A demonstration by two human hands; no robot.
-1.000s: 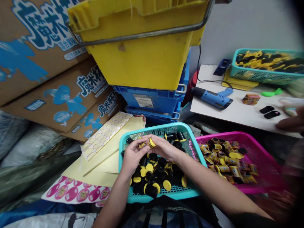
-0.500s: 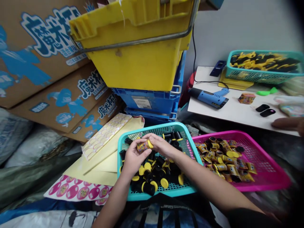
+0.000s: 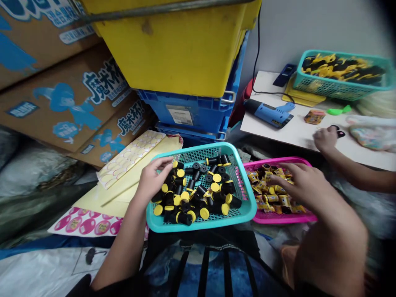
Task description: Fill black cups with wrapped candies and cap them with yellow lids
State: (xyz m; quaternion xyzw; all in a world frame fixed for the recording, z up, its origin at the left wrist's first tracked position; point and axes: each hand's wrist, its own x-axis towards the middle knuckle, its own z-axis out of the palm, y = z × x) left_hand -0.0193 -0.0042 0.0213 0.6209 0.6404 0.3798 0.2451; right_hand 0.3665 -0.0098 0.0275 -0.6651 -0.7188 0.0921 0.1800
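Note:
A teal basket [image 3: 201, 227] in front of me holds many small black cylinders with yellow caps [image 3: 202, 192], lying in all directions. Over its left rim hovers my left hand [image 3: 154, 177], fingers stretched out and nothing visible in them. To the right, a pink basket [image 3: 284, 218] contains a heap of similar small cylinders wrapped in printed yellow labels [image 3: 272, 194]. My right hand [image 3: 305, 187] is above that heap with its fingers apart, holding nothing that I can see. It hides part of the pink basket.
Stacked yellow [image 3: 173, 53] and blue crates [image 3: 185, 115] stand behind. On the white table [image 3: 262, 84], a blue heat gun [image 3: 270, 113] lies near another teal basket [image 3: 343, 88]. A co-worker's hand [image 3: 326, 138] touches small black items there. Cartons [image 3: 68, 107] and sticker sheets [image 3: 89, 218] are at left.
My hands have separated, and the labelled cylinder they held is gone from them. My right hand moved over the pink basket, my left to the teal rim. The co-worker's hand reached onto the table.

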